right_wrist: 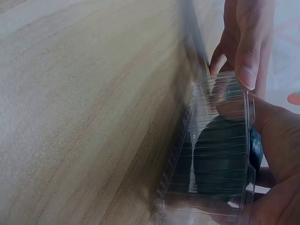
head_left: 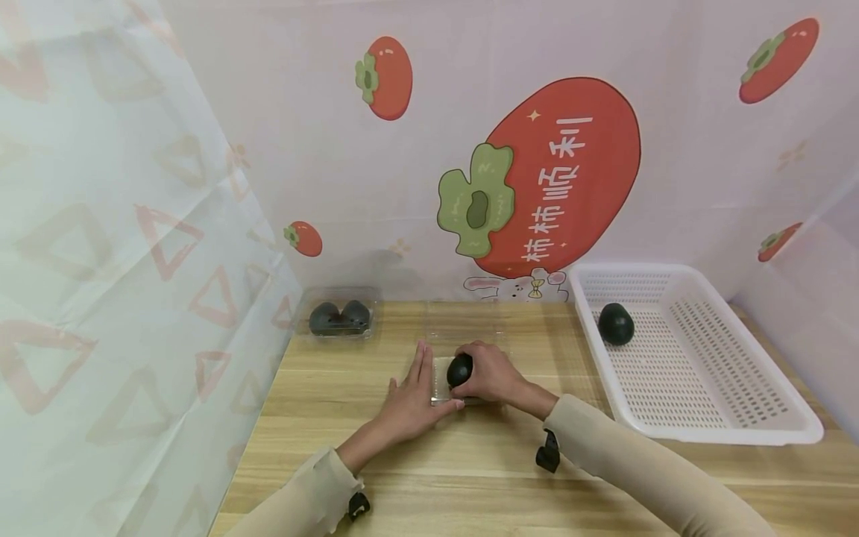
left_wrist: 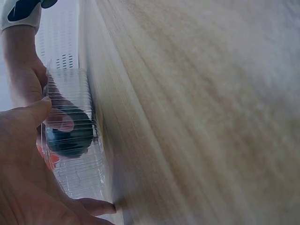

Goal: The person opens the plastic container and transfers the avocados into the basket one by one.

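Gripping right hand: fingers curled round a dark oval object
Left hand: fingers straight, touching the clear container
Dark oval object: inside the clear container

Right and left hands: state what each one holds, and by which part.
The right hand grips the dark oval item by its near and far sides. The left hand, curled round nothing, rests its thumb on the clear container's near rim.
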Motion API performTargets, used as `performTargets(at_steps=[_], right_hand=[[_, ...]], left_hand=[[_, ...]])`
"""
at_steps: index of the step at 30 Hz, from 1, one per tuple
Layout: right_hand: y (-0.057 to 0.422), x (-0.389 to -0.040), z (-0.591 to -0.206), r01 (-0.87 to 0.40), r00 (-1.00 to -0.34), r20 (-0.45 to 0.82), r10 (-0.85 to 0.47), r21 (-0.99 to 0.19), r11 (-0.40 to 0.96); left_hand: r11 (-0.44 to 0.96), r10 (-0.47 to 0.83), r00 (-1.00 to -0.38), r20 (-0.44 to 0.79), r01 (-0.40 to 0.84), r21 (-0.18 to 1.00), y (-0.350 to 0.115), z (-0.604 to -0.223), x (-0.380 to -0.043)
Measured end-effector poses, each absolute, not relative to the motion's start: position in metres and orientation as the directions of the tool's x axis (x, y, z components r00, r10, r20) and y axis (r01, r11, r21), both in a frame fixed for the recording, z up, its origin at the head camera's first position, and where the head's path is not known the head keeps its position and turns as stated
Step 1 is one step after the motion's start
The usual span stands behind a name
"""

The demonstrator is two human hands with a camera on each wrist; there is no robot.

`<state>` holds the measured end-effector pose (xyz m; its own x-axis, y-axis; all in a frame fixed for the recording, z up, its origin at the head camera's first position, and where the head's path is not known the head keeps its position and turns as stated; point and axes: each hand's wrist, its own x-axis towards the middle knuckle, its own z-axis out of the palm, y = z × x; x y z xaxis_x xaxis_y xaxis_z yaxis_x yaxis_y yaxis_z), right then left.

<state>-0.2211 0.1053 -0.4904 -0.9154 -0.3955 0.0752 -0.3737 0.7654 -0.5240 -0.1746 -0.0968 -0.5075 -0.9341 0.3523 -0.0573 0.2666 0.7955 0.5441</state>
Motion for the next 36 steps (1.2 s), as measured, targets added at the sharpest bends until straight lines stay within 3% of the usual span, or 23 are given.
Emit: performTargets(at_steps=[13, 36], right_hand=[[0.107, -0.222, -0.490, -0.419, -0.898, 0.119, -0.424, -0.528, 0.739], [0.116, -0.220, -0.483, -0.381, -0.910, 0.105, -0.401, -0.596, 0.707]], left_hand=[[0.792, 0.351, -0.935, -0.057, 0.264, 0.551, -0.097, -0.507, -0.174], [0.792, 0.349, -0.936, -0.052, 0.265, 0.551, -0.097, -0.506, -0.174]])
